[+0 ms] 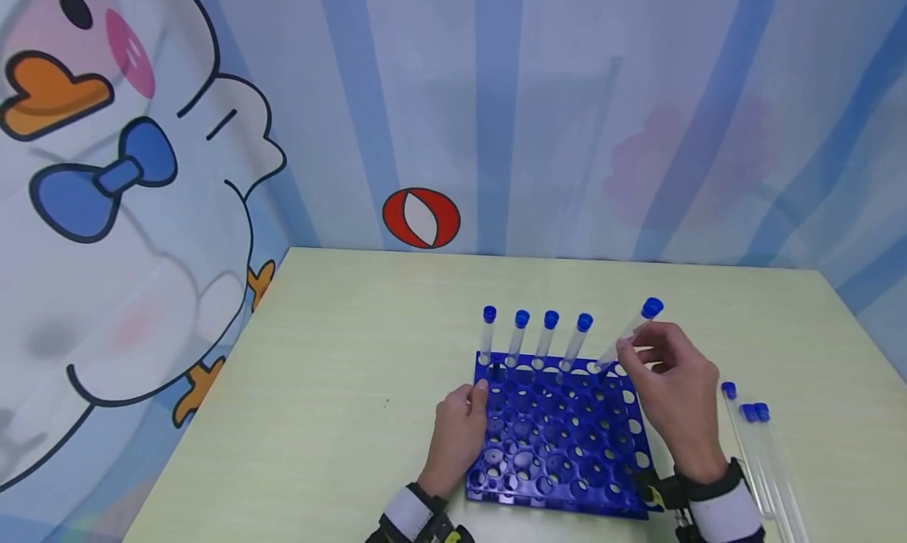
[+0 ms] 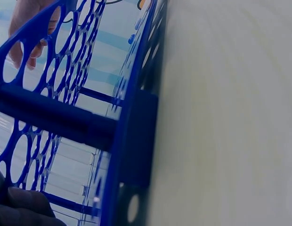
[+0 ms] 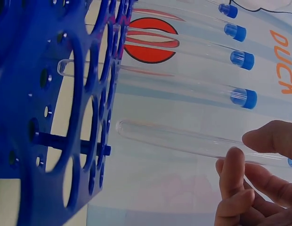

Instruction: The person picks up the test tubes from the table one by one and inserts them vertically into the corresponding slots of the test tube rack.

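Observation:
A blue test tube rack (image 1: 560, 441) with rows of round holes stands on the table. My left hand (image 1: 460, 429) grips its left edge, thumb on top; dark fingers (image 2: 30, 205) show at the rack's side in the left wrist view. Between thumb and fingertips, my right hand (image 1: 673, 386) pinches a clear test tube (image 3: 179, 141) with a blue cap. That tube leans to the right over the far right corner of the rack, its rounded bottom just above the top plate in the right wrist view. Several capped tubes (image 1: 545, 338) stand in the rack's far row.
To the right of the rack lie three loose test tubes (image 1: 768, 456) with blue caps, close by my right wrist. The pale table (image 1: 340, 354) ends at a printed backdrop (image 1: 553, 134) with a duck picture on the left.

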Demonstrator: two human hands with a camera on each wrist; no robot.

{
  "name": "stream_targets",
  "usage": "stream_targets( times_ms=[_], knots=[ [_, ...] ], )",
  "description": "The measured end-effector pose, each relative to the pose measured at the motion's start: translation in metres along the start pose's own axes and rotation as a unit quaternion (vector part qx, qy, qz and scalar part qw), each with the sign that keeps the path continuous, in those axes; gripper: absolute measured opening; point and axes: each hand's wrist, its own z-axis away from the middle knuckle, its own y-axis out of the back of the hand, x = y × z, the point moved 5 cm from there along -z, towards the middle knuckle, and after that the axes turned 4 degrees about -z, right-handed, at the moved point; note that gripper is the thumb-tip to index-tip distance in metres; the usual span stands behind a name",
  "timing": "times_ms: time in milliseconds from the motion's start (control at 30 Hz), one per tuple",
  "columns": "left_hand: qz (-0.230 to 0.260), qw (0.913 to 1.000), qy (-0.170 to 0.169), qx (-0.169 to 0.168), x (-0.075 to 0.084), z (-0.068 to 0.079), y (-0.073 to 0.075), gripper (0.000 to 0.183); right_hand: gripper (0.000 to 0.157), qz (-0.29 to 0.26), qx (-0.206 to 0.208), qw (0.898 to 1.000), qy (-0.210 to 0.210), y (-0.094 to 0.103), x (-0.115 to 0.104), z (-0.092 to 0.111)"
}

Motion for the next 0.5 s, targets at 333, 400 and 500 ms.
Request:
stream_targets(
  times_ms=[333,400,500],
  knots=[
    [-0.003,1.0,0.0,0.001,0.001,0.0,0.0,0.039,0.025,-0.017,-0.036,0.999,-0.01,-0.006,-0.001,0.001],
    [-0.005,1.0,0.001,0.003,0.0,-0.001,0.0,0.039,0.025,-0.006,-0.042,0.999,-0.016,-0.005,-0.007,0.001],
    [-0.006,1.0,0.004,0.002,0.0,0.0,-0.001,0.039,0.025,0.023,-0.051,0.998,-0.025,-0.008,0.0,0.001]
  ],
)
